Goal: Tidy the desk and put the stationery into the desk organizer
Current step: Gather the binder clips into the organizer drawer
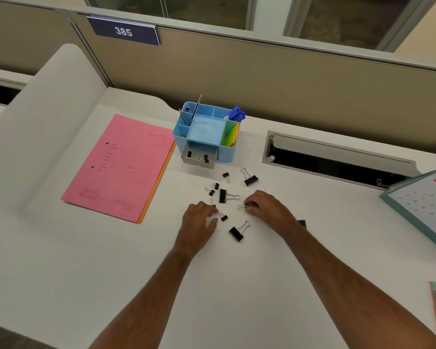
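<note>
From my head camera I look down on the white desk, both forearms reaching in. My right hand pinches a small clip between thumb and fingers, its wire loops pointing left toward my other hand. My left hand rests on the desk with fingers curled down over another small clip; the fingertips touch its wire end, and the clip's long axis runs from upper left to lower right, black body away from my fingers (whether I actually have it pinched, I cannot tell).

Black clips lie scattered between my hands and the organizer. A large clip lies nearest me, body lower left, handles pointing upper right. A second big one lies between my hands' far side, body left, handles pointing right. A third sits further off, handles pointing upper left. Smaller ones cluster to its left.

The blue organizer stands at the desk's far side, its drawer pulled open toward me with two clips inside. Blue pens stand in its right rear compartment, pencils lean in the left rear one. A pink folder lies left of it, a calendar at the right edge.
</note>
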Demonstrator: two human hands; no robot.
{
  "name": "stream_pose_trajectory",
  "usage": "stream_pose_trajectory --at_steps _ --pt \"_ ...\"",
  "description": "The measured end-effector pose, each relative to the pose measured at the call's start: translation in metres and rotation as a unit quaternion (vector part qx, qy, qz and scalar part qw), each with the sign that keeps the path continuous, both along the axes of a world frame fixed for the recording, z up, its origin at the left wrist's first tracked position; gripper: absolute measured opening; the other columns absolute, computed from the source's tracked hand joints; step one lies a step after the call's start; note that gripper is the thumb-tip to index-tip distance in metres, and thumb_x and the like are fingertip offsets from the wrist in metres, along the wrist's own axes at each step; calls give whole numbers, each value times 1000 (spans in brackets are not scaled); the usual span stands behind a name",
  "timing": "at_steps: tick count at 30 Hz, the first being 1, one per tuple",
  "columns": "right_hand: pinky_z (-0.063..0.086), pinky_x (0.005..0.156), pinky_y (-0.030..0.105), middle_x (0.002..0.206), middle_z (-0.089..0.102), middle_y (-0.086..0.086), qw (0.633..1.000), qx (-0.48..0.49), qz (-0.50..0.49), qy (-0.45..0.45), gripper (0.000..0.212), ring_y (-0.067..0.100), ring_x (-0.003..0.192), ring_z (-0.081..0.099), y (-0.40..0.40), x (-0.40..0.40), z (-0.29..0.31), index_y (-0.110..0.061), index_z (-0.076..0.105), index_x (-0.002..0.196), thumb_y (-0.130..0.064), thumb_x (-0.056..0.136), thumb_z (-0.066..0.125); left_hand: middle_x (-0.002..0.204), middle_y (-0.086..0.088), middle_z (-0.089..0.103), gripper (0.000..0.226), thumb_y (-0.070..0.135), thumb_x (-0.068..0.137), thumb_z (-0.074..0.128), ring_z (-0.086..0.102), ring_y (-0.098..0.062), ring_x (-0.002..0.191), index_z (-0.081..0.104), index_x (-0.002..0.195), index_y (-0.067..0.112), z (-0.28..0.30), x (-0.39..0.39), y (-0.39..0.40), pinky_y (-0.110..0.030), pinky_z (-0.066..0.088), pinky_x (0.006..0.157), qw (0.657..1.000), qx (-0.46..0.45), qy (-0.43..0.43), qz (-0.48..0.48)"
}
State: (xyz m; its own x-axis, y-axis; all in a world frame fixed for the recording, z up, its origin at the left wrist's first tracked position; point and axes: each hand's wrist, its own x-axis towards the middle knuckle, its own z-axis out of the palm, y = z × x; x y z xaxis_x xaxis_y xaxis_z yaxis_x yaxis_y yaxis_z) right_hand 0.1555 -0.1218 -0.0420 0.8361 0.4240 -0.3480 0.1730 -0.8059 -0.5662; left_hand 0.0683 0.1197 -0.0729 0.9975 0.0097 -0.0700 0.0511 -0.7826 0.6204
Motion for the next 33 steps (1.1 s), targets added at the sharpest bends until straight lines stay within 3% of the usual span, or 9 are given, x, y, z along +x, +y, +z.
stream_pose_trajectory --at_steps 5,9,15,17,19,23,30,33 --pt "47 80 28 101 61 -3 993 82 -41 -67 19 13 88 59 20 20 26 -16 72 113 -20 95 70 106 17 55 40 31 99 63 47 -4 103 58 137 41 3 7 2 -30 35 99 995 -12 33 -89" --pt "45 70 28 95 59 -8 990 97 -44 -96 18 5 77 54 50 50 49 -21 72 111 -26 93 72 108 16 52 39 28 102 59 44 10 96 58 139 41 6 12 4 -31 35 99 991 -20 56 -122" --pt "32 58 20 82 48 -17 985 72 -60 -144 23 7 71 46 94 80 67 -22 71 115 -31 94 71 110 10 57 29 28 104 56 51 -3 99 68 128 39 2 15 5 -35 39 99 991 -6 53 -121" --pt "38 61 22 85 58 -11 984 66 -73 -150 24 8 76 51 105 86 69 -22 70 115 -32 94 72 111 10 58 28 29 104 55 45 0 94 69 127 38 2 15 4 -35 39 98 992 3 49 -120" --pt "45 68 26 102 68 -2 983 50 -75 -161 24 13 87 57 113 90 71 -22 69 116 -33 94 71 112 11 58 28 30 105 54 48 -2 95 69 127 37 2 16 4 -36 41 98 991 11 45 -124" --pt "55 73 32 107 70 1 983 24 -73 -164 25 16 90 64 127 97 73 -21 67 116 -33 94 71 114 11 60 27 32 103 57 56 -5 102 68 128 34 1 17 4 -41 45 96 991 23 47 -126" --pt "58 77 35 107 70 2 984 9 -60 -165 31 17 93 66 131 98 65 -19 65 124 -32 96 69 109 12 61 29 40 98 65 54 -3 96 71 125 34 -2 13 3 -40 47 92 993 23 23 -114" --pt "47 70 29 96 63 -1 985 33 -63 -157 31 14 83 58 124 89 65 -19 61 127 -31 98 66 108 14 61 28 41 97 66 54 -2 95 72 123 34 -3 13 2 -39 46 91 993 28 15 -113"
